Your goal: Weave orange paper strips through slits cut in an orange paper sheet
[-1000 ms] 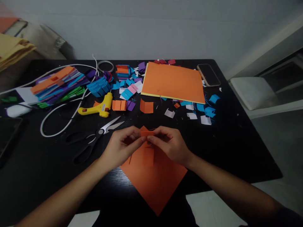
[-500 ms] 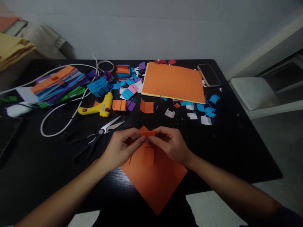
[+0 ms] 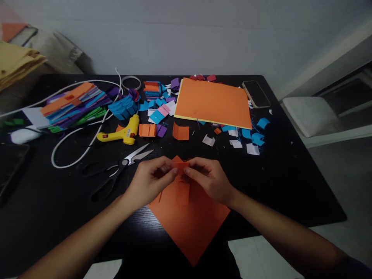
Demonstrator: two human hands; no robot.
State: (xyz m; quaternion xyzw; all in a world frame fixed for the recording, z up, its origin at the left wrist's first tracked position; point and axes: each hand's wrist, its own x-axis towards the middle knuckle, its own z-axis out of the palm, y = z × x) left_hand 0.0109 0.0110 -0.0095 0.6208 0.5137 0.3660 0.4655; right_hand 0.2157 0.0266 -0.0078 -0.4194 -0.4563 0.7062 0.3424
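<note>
A small orange paper piece is pinched between my two hands, above the top corner of a larger orange sheet turned like a diamond. My left hand grips its left edge between thumb and fingers. On the opposite edge, my right hand does the same. Another small orange paper rectangle lies just below the held piece, on the sheet. Scissors with black handles rest with blades apart, left of my left hand. Beyond my hands is a folded orange paper piece.
A yellow glue gun lies behind the scissors, near a looped white cable. Stacks of coloured paper strips fill the back left. Orange sheets lie at the back, with a phone to their right and scattered paper scraps in front.
The view has shifted very slightly. Both hands keep hold of the small orange paper piece in nearly the same place.
</note>
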